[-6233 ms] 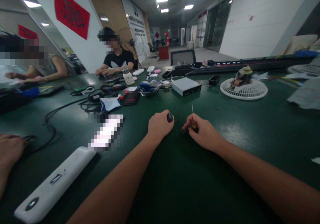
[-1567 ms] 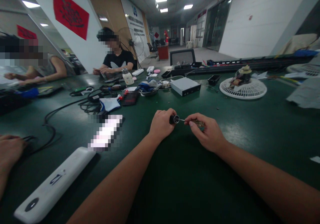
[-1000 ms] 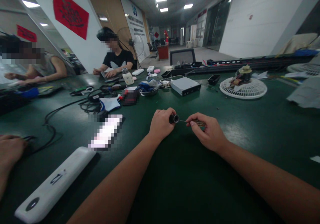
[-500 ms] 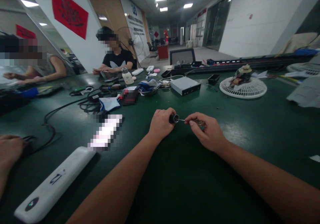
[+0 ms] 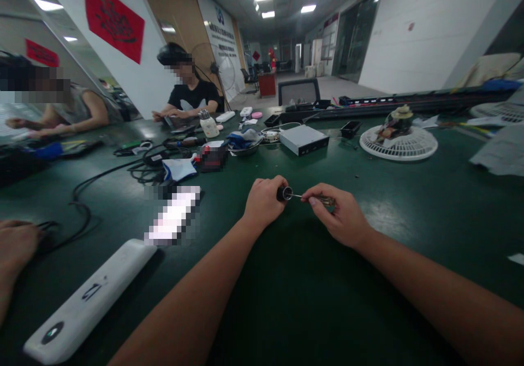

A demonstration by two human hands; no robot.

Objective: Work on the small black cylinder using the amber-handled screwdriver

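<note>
Person seated at a long counter (image 5: pixel 311 300) with a green top, both hands up in front of the body. Left hand (image 5: pixel 262 205) closed around a small black cylinder (image 5: pixel 284 193), metal-rimmed open end facing right. Right hand (image 5: pixel 338 216) pinching a precision screwdriver (image 5: pixel 306 196), handle mostly hidden in the grip, thin steel shaft pointing left. Both things held just above the counter, between the hands, not resting on it. Shaft tip right at the cylinder's open end; can't tell if it's inside or only touching. Step in hand looks like fine work at that end, tip to opening. Next move seems to call for steady hands and a tight grip on the cylinder. Nearby: long white device (image 5: pixel 90 300) at lower left, pixelated item (image 5: pixel 174 216) left of the hands, silver metal box (image 5: pixel 303 140) and round white fan guard (image 5: pixel 399 149) farther along. Co-worker in black T-shirt (image 5: pixel 192 97) across the counter, busy with their own hands.
</note>
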